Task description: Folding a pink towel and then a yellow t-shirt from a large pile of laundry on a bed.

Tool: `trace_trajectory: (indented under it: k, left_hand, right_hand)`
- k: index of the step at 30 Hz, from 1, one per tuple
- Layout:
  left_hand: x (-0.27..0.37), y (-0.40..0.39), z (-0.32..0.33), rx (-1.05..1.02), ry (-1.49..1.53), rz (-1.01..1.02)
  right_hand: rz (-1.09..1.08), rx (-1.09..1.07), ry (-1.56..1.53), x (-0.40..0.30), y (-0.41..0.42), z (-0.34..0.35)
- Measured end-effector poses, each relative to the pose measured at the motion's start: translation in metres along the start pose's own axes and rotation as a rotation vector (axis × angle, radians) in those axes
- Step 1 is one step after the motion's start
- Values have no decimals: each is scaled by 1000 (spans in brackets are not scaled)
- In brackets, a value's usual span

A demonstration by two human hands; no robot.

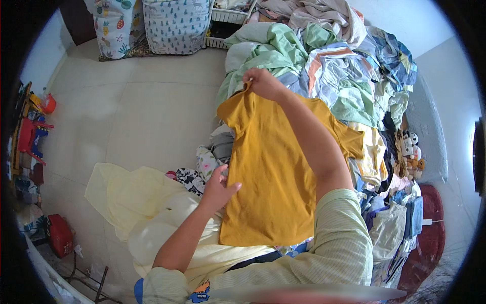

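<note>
A mustard-yellow short-sleeved T-shirt (273, 167) lies spread out before me, its hem towards my body. With its fingers pinched at the shoulder near the collar, my right hand (262, 83) holds the shirt at its far left. My right forearm crosses over the shirt and hides part of its middle. By the left side edge of the shirt is my left hand (220, 190), thumb and fingers apart. Whether its thumb touches the cloth is hard to tell. Beneath the shirt's left edge, a floral cloth (207, 161) and a grey garment (222, 146) show.
Rumpled green and white bedding (281, 49) is heaped beyond the shirt. Folded clothes (391, 224) are stacked at right, below small plush toys (412, 152). Pale yellow fabric (144, 193) spreads at left over the tiled floor (163, 114). Two printed storage bags (176, 28) stand at the back.
</note>
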State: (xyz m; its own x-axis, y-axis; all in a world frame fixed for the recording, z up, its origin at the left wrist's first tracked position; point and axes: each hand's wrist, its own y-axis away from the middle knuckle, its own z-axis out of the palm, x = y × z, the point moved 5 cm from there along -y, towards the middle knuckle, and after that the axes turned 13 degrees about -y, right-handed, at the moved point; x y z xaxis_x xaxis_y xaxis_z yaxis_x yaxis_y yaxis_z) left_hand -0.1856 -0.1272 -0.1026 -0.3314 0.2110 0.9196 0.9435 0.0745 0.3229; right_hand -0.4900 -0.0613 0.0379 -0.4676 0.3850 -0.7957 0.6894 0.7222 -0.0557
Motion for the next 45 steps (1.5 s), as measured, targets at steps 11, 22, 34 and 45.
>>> trace_trajectory:
  k: [11,22,34,45]
  left_hand:
    - [63,142,42,116,-730,289]
    - [64,164,101,-138,-939,570]
    - [105,167,82,-93,-498,658]
    - [75,163,119,-479,-684,538]
  right_hand:
    - [177,256,-348,58,127,-110]
    - [548,844,-1455,209,256,-66]
    - [414,844,-754,117,255,-78]
    - [737,759,183,134,293,-92]
